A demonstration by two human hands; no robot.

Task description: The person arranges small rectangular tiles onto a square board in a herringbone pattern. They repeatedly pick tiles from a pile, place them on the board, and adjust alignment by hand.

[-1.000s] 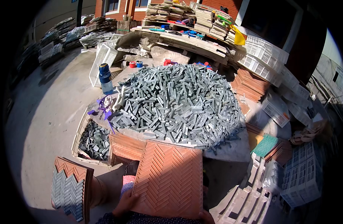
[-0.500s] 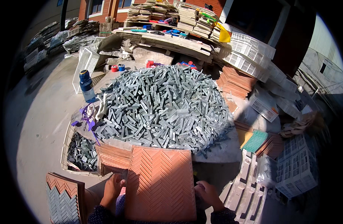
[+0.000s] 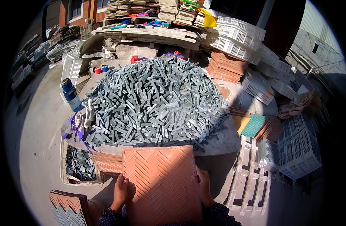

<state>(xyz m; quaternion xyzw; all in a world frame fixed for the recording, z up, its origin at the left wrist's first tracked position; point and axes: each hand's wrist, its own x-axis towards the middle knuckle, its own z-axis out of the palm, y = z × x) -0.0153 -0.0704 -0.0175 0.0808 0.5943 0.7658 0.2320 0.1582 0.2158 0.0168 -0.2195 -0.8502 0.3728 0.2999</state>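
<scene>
In front of me is an orange-brown herringbone tile mould (image 3: 161,180), a flat panel with zigzag slots, its far edge against the table rim. My left hand (image 3: 120,191) is closed on its left edge, thumb up near the face. Along the opposite edge my right hand (image 3: 205,187) is closed too, with part of its fingers hidden by the panel. No strips lie in the slots. Past the panel a large heap of grey stone strips (image 3: 158,101) covers the round table (image 3: 227,139).
A crate (image 3: 63,162) of dark strips and more stacked moulds (image 3: 109,162) stand left of the panel. Lower left is a stack partly filled with grey strips (image 3: 67,211). A bottle (image 3: 72,96) stands at the table's left edge; a pallet (image 3: 248,180) and white crates (image 3: 301,148) are at right.
My right hand has moved up against the panel's right edge, and my left hand has closed on the left edge. The surroundings have shifted slightly left and up in view.
</scene>
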